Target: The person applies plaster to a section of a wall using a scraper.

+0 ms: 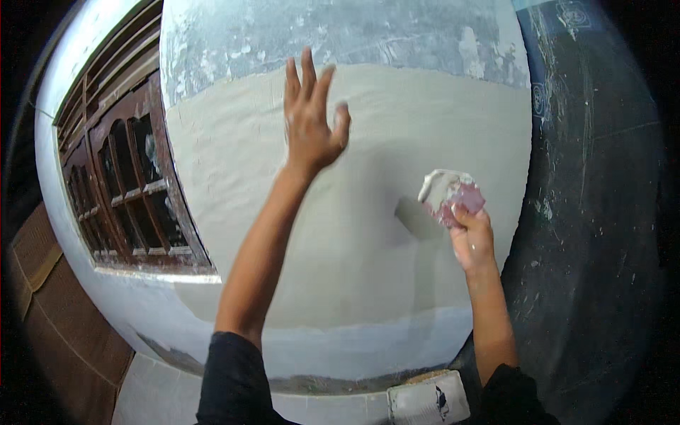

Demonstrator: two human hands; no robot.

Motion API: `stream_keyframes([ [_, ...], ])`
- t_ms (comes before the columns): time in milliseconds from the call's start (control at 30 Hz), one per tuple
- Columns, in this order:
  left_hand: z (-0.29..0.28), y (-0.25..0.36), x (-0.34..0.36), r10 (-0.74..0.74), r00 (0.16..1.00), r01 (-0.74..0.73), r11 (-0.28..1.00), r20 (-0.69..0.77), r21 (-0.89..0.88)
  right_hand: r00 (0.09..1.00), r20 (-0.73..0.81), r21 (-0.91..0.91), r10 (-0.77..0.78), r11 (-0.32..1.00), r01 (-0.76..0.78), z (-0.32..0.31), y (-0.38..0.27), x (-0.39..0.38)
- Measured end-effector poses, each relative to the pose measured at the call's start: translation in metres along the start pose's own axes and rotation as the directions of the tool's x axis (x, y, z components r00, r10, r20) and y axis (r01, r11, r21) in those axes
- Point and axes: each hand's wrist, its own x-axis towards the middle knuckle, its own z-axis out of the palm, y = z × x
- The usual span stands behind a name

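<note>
My left hand (309, 129) is raised before the wall with its fingers spread and nothing in it. Lower and to the right, my right hand (473, 237) grips a pinkish-red putty scraper (460, 203), its upper face and edge smeared with wet off-white putty. The scraper is held off the wall, and its shadow falls to its left. A broad band of smooth beige putty (241, 156) covers the middle of the wall. Above it lies a patchy blue-grey painted strip (340, 35), and below it a pale bluish strip (340, 347).
On the left is a dark wooden window (127, 184) with arched panes and a white sill. A dark wall or sheet (595, 212) stands at the right. On the floor near my right arm sits a whitish tray (418, 404); brown panels (64, 333) line the lower left.
</note>
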Motion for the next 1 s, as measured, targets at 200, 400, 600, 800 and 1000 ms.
stream_keyframes([
  [200, 0.026, -0.109, 0.122, 0.143, 0.989, -0.144, 0.987, 0.021, 0.073, 0.958, 0.115, -0.402, -0.263, 0.87, 0.287, 0.108, -0.019, 0.064],
  [400, 0.029, -0.178, 0.183, 0.04, 0.983, -0.081, 0.97, 0.178, 0.23, 0.846, 0.367, -0.623, -0.386, 0.574, 0.532, 0.19, -0.017, 0.106],
  [600, 0.041, -0.205, 0.173, 0.055, 0.99, -0.095, 0.943, 0.132, 0.319, 0.641, 0.609, -0.651, -0.467, 0.167, 0.74, 0.216, 0.004, 0.139],
  [800, 0.039, -0.198, 0.17, 0.041, 0.986, -0.101, 0.915, 0.159, 0.39, 0.416, 0.78, -0.57, -0.467, -0.254, 0.782, 0.227, 0.024, 0.146],
  [1000, 0.039, -0.201, 0.167, 0.03, 0.988, -0.084, 0.929, 0.153, 0.361, 0.283, 0.845, -0.499, -0.454, -0.479, 0.722, 0.242, 0.044, 0.136],
])
